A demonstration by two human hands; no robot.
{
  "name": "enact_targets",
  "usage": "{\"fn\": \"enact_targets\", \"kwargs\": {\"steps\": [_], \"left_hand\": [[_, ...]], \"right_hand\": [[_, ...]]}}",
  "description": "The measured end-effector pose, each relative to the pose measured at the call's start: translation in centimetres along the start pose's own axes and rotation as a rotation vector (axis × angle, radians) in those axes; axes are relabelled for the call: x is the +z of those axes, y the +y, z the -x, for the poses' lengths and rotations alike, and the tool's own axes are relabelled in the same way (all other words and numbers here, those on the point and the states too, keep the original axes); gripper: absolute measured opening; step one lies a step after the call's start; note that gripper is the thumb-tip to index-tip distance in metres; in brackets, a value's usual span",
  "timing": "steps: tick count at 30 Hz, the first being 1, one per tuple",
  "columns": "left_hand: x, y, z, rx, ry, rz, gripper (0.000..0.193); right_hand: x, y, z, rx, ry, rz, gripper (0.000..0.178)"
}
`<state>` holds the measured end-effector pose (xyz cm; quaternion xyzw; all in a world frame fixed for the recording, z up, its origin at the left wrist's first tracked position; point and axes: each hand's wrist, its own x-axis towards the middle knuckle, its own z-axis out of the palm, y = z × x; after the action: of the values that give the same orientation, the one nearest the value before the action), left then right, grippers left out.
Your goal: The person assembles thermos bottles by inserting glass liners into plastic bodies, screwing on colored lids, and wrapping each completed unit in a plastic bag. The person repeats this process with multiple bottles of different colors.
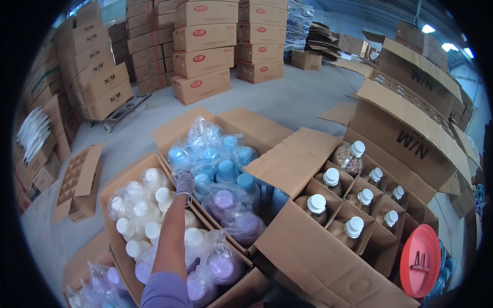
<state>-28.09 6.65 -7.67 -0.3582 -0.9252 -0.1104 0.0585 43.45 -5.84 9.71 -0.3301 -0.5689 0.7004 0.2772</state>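
My left hand (184, 183), in a thin greyish glove, reaches to the rim between two open cartons. Its fingers are mostly hidden, so their grip is unclear. Beyond it, one carton (259, 132) holds light-blue plastic containers (226, 171), several of them in clear bags, and bagged purple ones (224, 199). Under my forearm, the nearer carton (117, 252) holds white bottles (146, 208) in clear bags and bagged purple containers (220, 268). My right hand is out of view.
At right, a divided carton (318, 251) holds several white-capped bottles (354, 226). A red bowl (420, 246) with a small metal object sits by its corner. Stacked cartons (204, 56) stand across the floor; an empty-looking divided carton (82, 179) lies at left.
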Motion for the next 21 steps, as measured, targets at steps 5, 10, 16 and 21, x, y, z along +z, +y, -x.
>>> {"fn": "enact_targets", "kwargs": {"steps": [5,10,16,21], "left_hand": [[-4.6,4.0,0.3,-0.118,0.41,1.31,0.022],[-13.4,0.1,1.5,0.003,0.42,1.779,0.026],[-28.5,6.2,10.7,0.35,-0.174,2.012,0.04],[-40.3,16.3,19.3,0.697,-0.767,2.235,0.042]], "right_hand": [[0.7,-0.1,-0.3,-0.008,0.073,-0.017,0.039],[1.3,0.5,-0.4,-0.035,0.036,-0.101,0.048],[1.3,-3.4,-1.1,0.05,0.027,-0.025,0.034],[2.7,-8.5,-6.1,-0.566,0.03,0.921,0.081]]}}
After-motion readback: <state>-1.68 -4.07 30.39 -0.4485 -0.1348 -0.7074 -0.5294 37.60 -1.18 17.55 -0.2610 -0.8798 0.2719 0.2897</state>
